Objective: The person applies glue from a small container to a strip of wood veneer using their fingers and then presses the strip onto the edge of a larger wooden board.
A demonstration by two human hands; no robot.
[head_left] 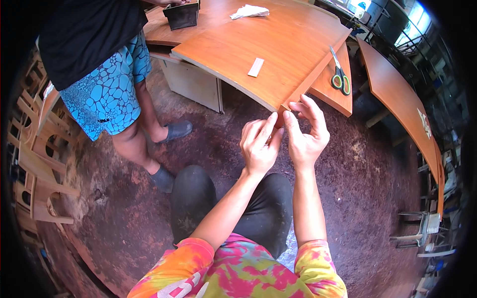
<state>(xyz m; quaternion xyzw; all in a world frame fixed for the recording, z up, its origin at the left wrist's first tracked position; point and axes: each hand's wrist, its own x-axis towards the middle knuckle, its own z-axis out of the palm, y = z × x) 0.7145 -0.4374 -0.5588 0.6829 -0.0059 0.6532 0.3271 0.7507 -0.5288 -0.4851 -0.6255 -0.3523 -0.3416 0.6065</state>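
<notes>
Mid-frame, left fingers (pixel 268 127) seem to pinch the thin brown flat strip (pixel 281 119); right fingers' (pixel 313 108) grip is unclear; even pressure should help.

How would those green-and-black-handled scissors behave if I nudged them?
The scissors should stay stiff, given their metal blades. Lying flat, they would probably slide rather than roll. Pushed rightward, they might drop off, since their handles lie close to the orange-brown panel's right edge.
</notes>
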